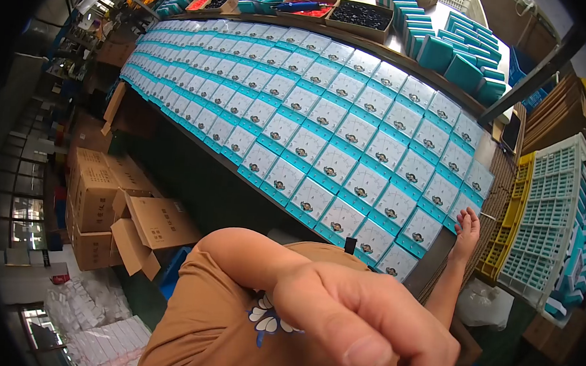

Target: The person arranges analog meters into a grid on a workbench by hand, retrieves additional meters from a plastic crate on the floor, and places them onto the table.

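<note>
My left hand (372,311) is raised close to the camera, in front of my brown shirt. Its thumb stands apart from the bent fingers, some fingertips are hidden, and I see nothing held. At the right end of the table my right hand (467,232) hovers by or touches the corner of a panel meter (464,207); contact is unclear. Its fingers are slightly bent and apart, with nothing seen in them. Square panel meters (338,164) with white dials and teal lower edges lie in long, close rows across the table.
Beyond the rows stand boxes of dark small parts (360,15) and red parts, beside stacked teal pieces (451,55). At right are a white crate (542,214) and a yellow crate (511,219). Cardboard boxes (102,197) stand on the floor at left.
</note>
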A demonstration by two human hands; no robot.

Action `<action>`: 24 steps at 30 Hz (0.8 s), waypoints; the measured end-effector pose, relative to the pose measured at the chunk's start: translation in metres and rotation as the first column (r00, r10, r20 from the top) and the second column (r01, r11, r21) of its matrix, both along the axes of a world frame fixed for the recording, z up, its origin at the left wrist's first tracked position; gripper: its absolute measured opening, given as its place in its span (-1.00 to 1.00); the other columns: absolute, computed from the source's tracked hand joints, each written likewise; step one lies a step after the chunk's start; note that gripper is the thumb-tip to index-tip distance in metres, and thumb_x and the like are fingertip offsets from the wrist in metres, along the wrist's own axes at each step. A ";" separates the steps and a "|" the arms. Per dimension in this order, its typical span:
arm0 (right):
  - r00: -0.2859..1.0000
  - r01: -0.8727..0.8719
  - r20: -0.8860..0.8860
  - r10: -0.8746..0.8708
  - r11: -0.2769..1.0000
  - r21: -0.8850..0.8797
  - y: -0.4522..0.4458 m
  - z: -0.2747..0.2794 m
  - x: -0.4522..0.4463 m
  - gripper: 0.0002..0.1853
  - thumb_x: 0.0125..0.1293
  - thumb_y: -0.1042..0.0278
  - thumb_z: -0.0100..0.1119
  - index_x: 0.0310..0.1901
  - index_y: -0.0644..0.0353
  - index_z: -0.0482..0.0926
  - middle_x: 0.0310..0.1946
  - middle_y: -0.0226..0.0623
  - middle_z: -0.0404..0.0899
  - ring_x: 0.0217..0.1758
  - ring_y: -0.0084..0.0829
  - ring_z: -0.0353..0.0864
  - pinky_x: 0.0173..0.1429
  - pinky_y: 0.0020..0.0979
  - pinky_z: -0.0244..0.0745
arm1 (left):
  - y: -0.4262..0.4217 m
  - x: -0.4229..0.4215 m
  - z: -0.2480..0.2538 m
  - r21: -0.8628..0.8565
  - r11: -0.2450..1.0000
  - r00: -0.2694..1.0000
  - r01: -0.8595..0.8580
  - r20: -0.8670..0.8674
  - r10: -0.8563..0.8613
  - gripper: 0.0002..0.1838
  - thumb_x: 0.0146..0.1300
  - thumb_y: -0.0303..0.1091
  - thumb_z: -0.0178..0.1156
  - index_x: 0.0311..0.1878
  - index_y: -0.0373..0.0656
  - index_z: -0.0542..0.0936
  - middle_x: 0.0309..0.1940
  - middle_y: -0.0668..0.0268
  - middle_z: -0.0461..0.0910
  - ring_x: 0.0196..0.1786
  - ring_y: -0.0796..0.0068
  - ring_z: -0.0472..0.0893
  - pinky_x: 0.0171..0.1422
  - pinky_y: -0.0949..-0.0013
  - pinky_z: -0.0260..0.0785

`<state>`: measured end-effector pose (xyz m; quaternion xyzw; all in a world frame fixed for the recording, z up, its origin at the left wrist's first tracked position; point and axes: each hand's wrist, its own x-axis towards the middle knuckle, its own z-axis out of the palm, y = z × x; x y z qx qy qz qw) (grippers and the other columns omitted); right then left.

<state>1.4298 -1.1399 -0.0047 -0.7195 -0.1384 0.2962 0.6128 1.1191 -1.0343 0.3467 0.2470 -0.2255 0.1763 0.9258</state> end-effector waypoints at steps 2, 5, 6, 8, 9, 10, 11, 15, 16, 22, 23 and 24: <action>1.000 -0.007 0.002 0.007 1.000 -0.008 0.009 0.005 -0.001 -0.64 0.55 0.19 0.09 0.24 0.15 0.53 0.07 -0.40 0.63 0.06 -0.58 0.58 0.08 -0.49 0.42 | 0.028 -0.002 -0.021 0.223 0.973 0.993 0.061 -0.108 -0.038 -0.53 0.51 -0.02 -0.01 -0.04 -0.31 0.61 -0.16 0.18 0.59 -0.08 0.25 0.56 0.14 0.31 0.35; 0.997 -0.052 0.052 0.055 0.997 -0.055 0.034 0.011 -0.010 -0.67 0.54 0.21 0.10 0.21 0.16 0.56 0.04 -0.40 0.65 0.04 -0.58 0.59 0.05 -0.50 0.43 | 0.054 -0.006 -0.036 0.335 0.936 0.893 0.107 -0.447 0.058 -0.59 0.51 -0.10 0.01 0.04 -0.31 0.57 -0.04 0.24 0.58 0.01 0.48 0.52 0.16 0.37 0.36; 0.994 -0.070 0.076 0.076 0.995 -0.076 0.045 0.011 -0.011 -0.67 0.53 0.21 0.10 0.20 0.16 0.57 0.03 -0.40 0.65 0.03 -0.58 0.59 0.03 -0.50 0.43 | 0.065 0.000 -0.047 0.410 0.908 0.865 0.084 -0.483 0.138 -0.62 0.51 -0.13 0.03 0.04 -0.30 0.57 -0.02 0.27 0.58 0.06 0.50 0.52 0.20 0.37 0.36; 0.980 -0.154 0.138 0.146 0.987 0.043 0.072 -0.020 -0.012 -0.68 0.50 0.29 0.15 0.17 0.23 0.57 0.04 -0.31 0.66 0.08 -0.46 0.62 0.20 -0.41 0.49 | 0.091 0.018 -0.081 0.650 0.760 0.819 -0.001 -0.435 0.373 -0.68 0.50 -0.17 0.10 0.01 -0.27 0.58 -0.07 0.28 0.62 0.04 0.51 0.55 0.17 0.36 0.40; 0.971 -0.227 0.096 0.219 0.970 0.084 0.088 -0.020 -0.018 -0.64 0.45 0.32 0.20 0.20 0.27 0.55 0.09 -0.20 0.65 0.17 -0.34 0.62 0.32 -0.34 0.46 | 0.111 0.027 -0.090 0.795 0.606 0.777 -0.022 -0.368 0.511 -0.72 0.46 -0.20 0.16 0.00 -0.24 0.60 -0.12 0.29 0.64 -0.02 0.51 0.59 0.12 0.35 0.44; 0.921 -0.297 0.262 0.289 0.955 -0.007 0.111 -0.025 -0.030 -0.54 0.41 0.26 0.24 0.27 0.23 0.50 0.20 -0.13 0.55 0.29 -0.24 0.51 0.40 -0.23 0.35 | 0.133 0.035 -0.102 0.841 0.540 0.749 -0.008 -0.353 0.560 -0.76 0.43 -0.25 0.21 -0.01 -0.22 0.62 -0.15 0.29 0.67 -0.07 0.49 0.62 0.06 0.33 0.48; 0.837 -0.334 0.424 0.347 0.936 -0.109 0.134 -0.028 -0.043 -0.44 0.36 0.20 0.27 0.34 0.19 0.45 0.32 -0.06 0.46 0.41 -0.14 0.40 0.48 -0.13 0.24 | 0.156 0.047 -0.124 0.864 0.503 0.706 0.008 -0.361 0.609 -0.76 0.42 -0.28 0.22 0.00 -0.25 0.62 -0.15 0.25 0.69 -0.08 0.48 0.63 0.05 0.33 0.49; 0.457 -0.058 0.714 0.531 0.818 -0.572 0.202 -0.011 -0.108 -0.20 0.35 0.01 0.23 0.57 -0.10 0.16 0.60 0.00 0.03 0.66 0.03 -0.05 0.60 0.26 -0.22 | 0.292 0.061 -0.188 0.974 0.220 0.581 0.060 -0.214 0.785 -0.77 0.35 -0.29 0.30 -0.06 -0.25 0.66 -0.20 0.18 0.75 -0.13 0.41 0.72 -0.01 0.33 0.55; 0.429 -0.023 0.691 0.582 0.772 -0.636 0.210 -0.027 -0.116 -0.18 0.36 -0.01 0.21 0.59 -0.15 0.12 0.62 -0.02 -0.03 0.68 0.03 -0.11 0.60 0.31 -0.29 | 0.333 0.054 -0.200 0.982 0.151 0.516 0.111 -0.187 0.836 -0.77 0.32 -0.28 0.32 -0.10 -0.25 0.68 -0.23 0.18 0.75 -0.13 0.41 0.72 -0.01 0.33 0.55; 0.410 0.037 0.589 0.696 0.633 -0.773 0.216 -0.038 -0.141 -0.11 0.29 -0.09 0.21 0.61 -0.19 0.08 0.66 -0.08 -0.15 0.70 0.05 -0.21 0.60 0.36 -0.39 | 0.600 -0.006 -0.288 0.965 -0.063 0.100 0.256 0.038 0.994 -0.75 0.21 -0.24 0.33 -0.14 -0.18 0.72 -0.29 0.19 0.76 -0.19 0.35 0.73 -0.06 0.26 0.56; 0.413 0.039 0.575 0.707 0.617 -0.786 0.217 -0.042 -0.141 -0.09 0.27 -0.10 0.22 0.61 -0.19 0.07 0.66 -0.09 -0.16 0.70 0.07 -0.22 0.59 0.37 -0.41 | 0.634 -0.014 -0.294 0.942 -0.113 0.026 0.317 0.111 0.994 -0.74 0.19 -0.23 0.33 -0.13 -0.17 0.72 -0.27 0.17 0.76 -0.17 0.30 0.74 -0.03 0.22 0.56; 0.415 0.040 0.558 0.719 0.598 -0.801 0.216 -0.044 -0.140 -0.07 0.25 -0.12 0.24 0.62 -0.19 0.06 0.67 -0.09 -0.17 0.70 0.08 -0.23 0.59 0.38 -0.44 | 0.666 -0.018 -0.303 0.913 -0.154 -0.044 0.379 0.184 0.982 -0.72 0.17 -0.21 0.33 -0.12 -0.16 0.72 -0.25 0.15 0.76 -0.14 0.24 0.75 -0.01 0.18 0.57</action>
